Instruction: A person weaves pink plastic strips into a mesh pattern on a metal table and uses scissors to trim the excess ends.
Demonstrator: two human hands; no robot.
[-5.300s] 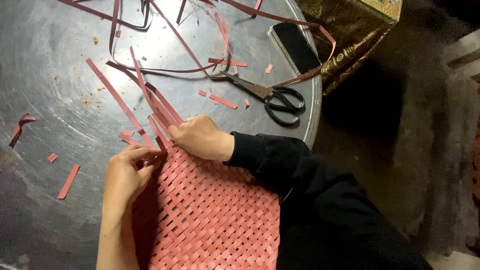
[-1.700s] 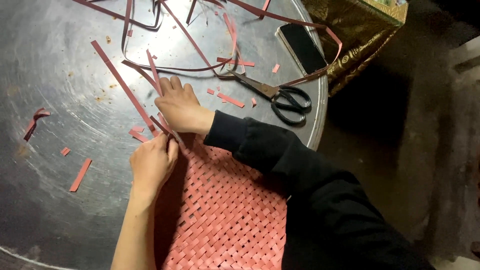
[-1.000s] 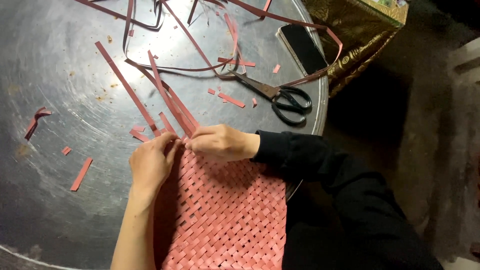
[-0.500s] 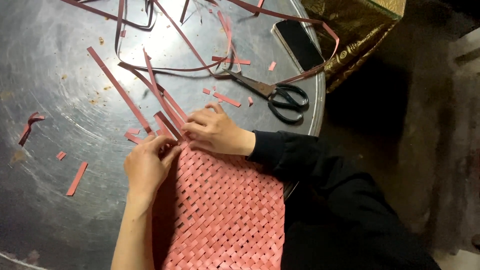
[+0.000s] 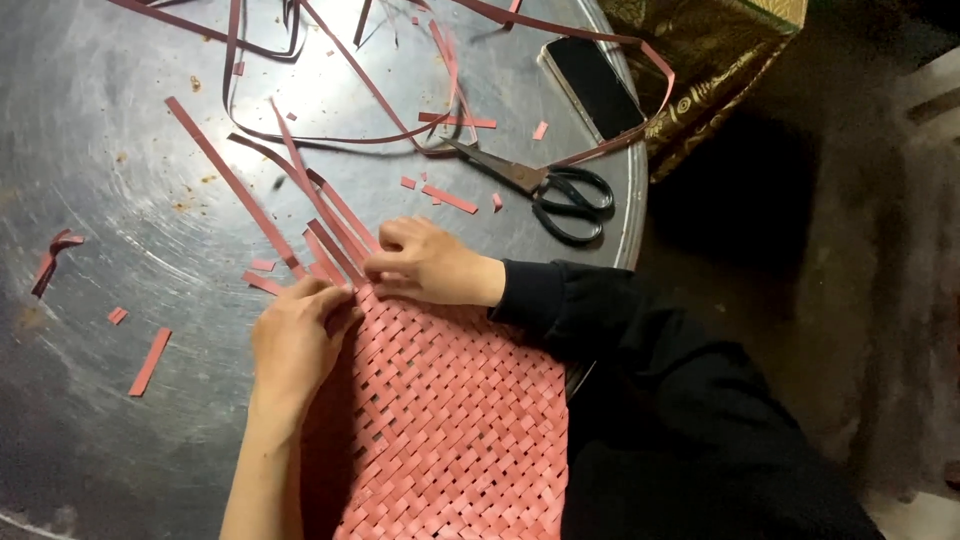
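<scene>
Pink woven mat (image 5: pixel 455 420) lies on the round metal desk (image 5: pixel 120 200) right in front of you, loose strips (image 5: pixel 330 225) sticking out from its top edge. Your left hand (image 5: pixel 295 340) presses on the mat's upper left corner, fingers curled around a strip end. Your right hand (image 5: pixel 430 265) pinches strips at the same edge, grip closed on them. Black-handled scissors (image 5: pixel 545 185) lie just beyond, a dark phone (image 5: pixel 595 85) farther off, pink scraps (image 5: pixel 150 360) scattered about.
</scene>
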